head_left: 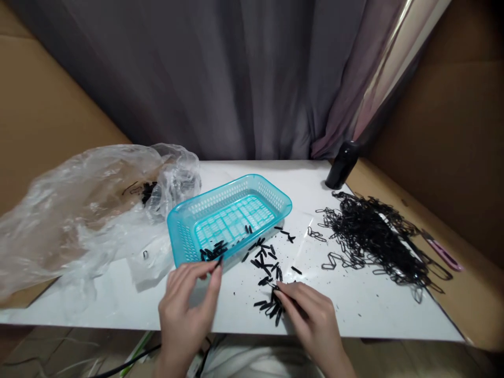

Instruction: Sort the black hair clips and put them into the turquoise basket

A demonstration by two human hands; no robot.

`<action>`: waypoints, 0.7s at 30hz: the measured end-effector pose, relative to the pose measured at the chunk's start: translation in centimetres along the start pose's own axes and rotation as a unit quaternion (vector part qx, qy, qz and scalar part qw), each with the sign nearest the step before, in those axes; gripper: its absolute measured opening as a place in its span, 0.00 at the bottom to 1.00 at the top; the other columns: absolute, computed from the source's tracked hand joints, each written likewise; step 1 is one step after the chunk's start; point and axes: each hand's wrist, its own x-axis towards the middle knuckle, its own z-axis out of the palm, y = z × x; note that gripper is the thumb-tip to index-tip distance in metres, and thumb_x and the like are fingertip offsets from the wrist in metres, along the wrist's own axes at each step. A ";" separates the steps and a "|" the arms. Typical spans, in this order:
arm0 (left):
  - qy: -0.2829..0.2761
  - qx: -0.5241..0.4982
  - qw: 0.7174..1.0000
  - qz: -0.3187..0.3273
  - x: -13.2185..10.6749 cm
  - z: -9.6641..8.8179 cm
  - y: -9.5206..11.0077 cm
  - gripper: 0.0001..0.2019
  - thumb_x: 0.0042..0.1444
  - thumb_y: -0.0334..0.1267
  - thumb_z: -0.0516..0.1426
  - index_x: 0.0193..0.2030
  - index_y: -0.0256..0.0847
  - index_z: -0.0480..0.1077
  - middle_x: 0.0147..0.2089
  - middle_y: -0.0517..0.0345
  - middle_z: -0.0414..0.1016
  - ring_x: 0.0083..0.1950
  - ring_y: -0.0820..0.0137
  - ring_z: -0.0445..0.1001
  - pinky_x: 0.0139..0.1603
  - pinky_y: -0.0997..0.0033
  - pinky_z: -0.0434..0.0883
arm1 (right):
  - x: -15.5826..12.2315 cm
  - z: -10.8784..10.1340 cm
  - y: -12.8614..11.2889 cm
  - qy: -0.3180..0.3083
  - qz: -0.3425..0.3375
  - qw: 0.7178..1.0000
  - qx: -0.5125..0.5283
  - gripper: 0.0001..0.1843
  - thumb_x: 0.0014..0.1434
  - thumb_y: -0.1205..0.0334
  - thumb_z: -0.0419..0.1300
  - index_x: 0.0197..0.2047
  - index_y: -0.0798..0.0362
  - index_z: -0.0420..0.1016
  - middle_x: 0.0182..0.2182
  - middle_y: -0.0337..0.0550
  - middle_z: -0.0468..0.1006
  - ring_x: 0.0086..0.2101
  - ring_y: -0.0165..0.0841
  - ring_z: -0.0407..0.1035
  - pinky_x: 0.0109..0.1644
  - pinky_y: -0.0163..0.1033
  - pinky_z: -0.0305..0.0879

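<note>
My left hand (pixel 189 299) is at the near rim of a turquoise plastic basket (pixel 275 197), fingers pinched together on a small black piece. Several short black pieces (pixel 212 251) lie in the basket's near corner. My right hand (pixel 311 312) rests on the white table (pixel 374 310), fingertips pinched on one of the loose black pieces (pixel 270 273) scattered between the basket and the table's near edge.
A tangled heap of black wire clips (pixel 374 236) lies at the right, with a pink-handled tool (pixel 443 252) beside it. A black bottle (pixel 342 165) stands at the back. A crumpled clear plastic bag (pixel 86 210) covers the left. Cardboard walls stand on both sides.
</note>
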 end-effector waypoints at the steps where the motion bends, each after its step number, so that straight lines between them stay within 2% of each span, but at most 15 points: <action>1: -0.002 0.056 0.998 0.014 0.7 -0.3 -0.7 0.01 0.63 0.36 0.59 0.39 0.43 0.73 0.37 0.58 0.77 0.40 0.66 0.74 0.47 0.66 0.63 | 0.0 0.0 0.0 0.000 0.001 1.000 0.001 0.11 0.63 0.70 0.60 0.47 0.51 0.79 0.35 0.37 0.80 0.35 0.21 0.75 0.40 0.24 0.73; 3: -0.022 0.129 0.991 0.015 1.5 -0.5 -1.9 0.06 0.65 0.41 0.57 0.42 0.44 0.74 0.42 0.55 0.78 0.46 0.62 0.76 0.51 0.62 0.60 | -0.1 0.1 0.0 0.001 -0.001 1.000 0.000 0.10 0.63 0.69 0.59 0.46 0.52 0.79 0.34 0.38 0.80 0.34 0.21 0.75 0.40 0.24 0.73; 5: -0.032 0.160 0.987 0.001 1.5 -0.5 -2.6 0.10 0.66 0.43 0.55 0.48 0.44 0.74 0.48 0.52 0.77 0.51 0.59 0.75 0.55 0.59 0.59 | 0.0 0.1 0.0 0.003 -0.004 1.000 -0.002 0.10 0.64 0.68 0.58 0.45 0.52 0.79 0.34 0.39 0.80 0.34 0.22 0.76 0.40 0.25 0.74; 8: 0.013 0.138 0.990 0.007 0.6 -0.1 -2.1 0.10 0.65 0.40 0.56 0.51 0.43 0.72 0.50 0.49 0.76 0.53 0.59 0.74 0.57 0.59 0.61 | 0.1 0.0 -0.1 0.005 -0.006 1.000 -0.008 0.10 0.65 0.67 0.57 0.44 0.52 0.80 0.34 0.40 0.81 0.34 0.23 0.76 0.38 0.25 0.74; 9: 0.021 0.114 0.993 0.018 0.3 0.1 -1.6 0.09 0.65 0.37 0.57 0.50 0.42 0.72 0.48 0.50 0.77 0.51 0.61 0.75 0.56 0.61 0.63 | 0.2 0.0 -0.2 0.006 -0.009 1.000 -0.010 0.10 0.65 0.66 0.57 0.44 0.52 0.80 0.34 0.40 0.81 0.34 0.24 0.76 0.38 0.25 0.74; 11: -0.005 0.064 0.997 0.048 -0.4 0.5 -0.6 0.05 0.63 0.32 0.58 0.45 0.43 0.72 0.42 0.55 0.78 0.45 0.66 0.76 0.52 0.67 0.66 | 0.3 -0.1 -0.2 0.009 -0.018 1.000 -0.013 0.10 0.65 0.65 0.57 0.44 0.52 0.80 0.33 0.40 0.81 0.33 0.24 0.77 0.37 0.24 0.75; 13: -0.042 0.043 0.995 0.074 -0.8 0.9 0.5 0.06 0.61 0.29 0.59 0.42 0.43 0.72 0.38 0.59 0.79 0.41 0.69 0.77 0.49 0.70 0.66 | 0.4 0.0 -0.2 0.012 -0.024 1.000 -0.010 0.10 0.65 0.65 0.56 0.43 0.53 0.80 0.33 0.41 0.81 0.33 0.24 0.77 0.37 0.24 0.74; 15: -0.049 0.031 0.995 0.083 -1.1 1.4 1.2 0.08 0.60 0.27 0.60 0.43 0.43 0.71 0.38 0.60 0.80 0.40 0.70 0.78 0.49 0.72 0.67 | 0.4 0.0 -0.1 0.014 -0.026 1.000 -0.005 0.10 0.65 0.65 0.56 0.42 0.53 0.80 0.32 0.40 0.81 0.31 0.23 0.77 0.36 0.23 0.74; 17: -0.059 0.011 0.996 0.070 -1.4 2.0 1.6 0.08 0.61 0.28 0.60 0.45 0.44 0.72 0.39 0.60 0.80 0.38 0.71 0.78 0.46 0.75 0.70 | 0.3 0.1 0.1 0.017 -0.029 0.999 0.002 0.10 0.65 0.66 0.57 0.42 0.53 0.80 0.31 0.40 0.81 0.31 0.23 0.76 0.36 0.22 0.74; 21: -0.131 0.018 0.991 -0.015 -1.7 3.3 0.9 0.05 0.65 0.35 0.56 0.42 0.44 0.74 0.34 0.62 0.79 0.27 0.73 0.75 0.30 0.76 0.69 | 0.0 0.4 0.6 0.019 -0.037 0.999 0.017 0.10 0.64 0.67 0.57 0.43 0.52 0.79 0.32 0.40 0.80 0.30 0.22 0.76 0.35 0.22 0.73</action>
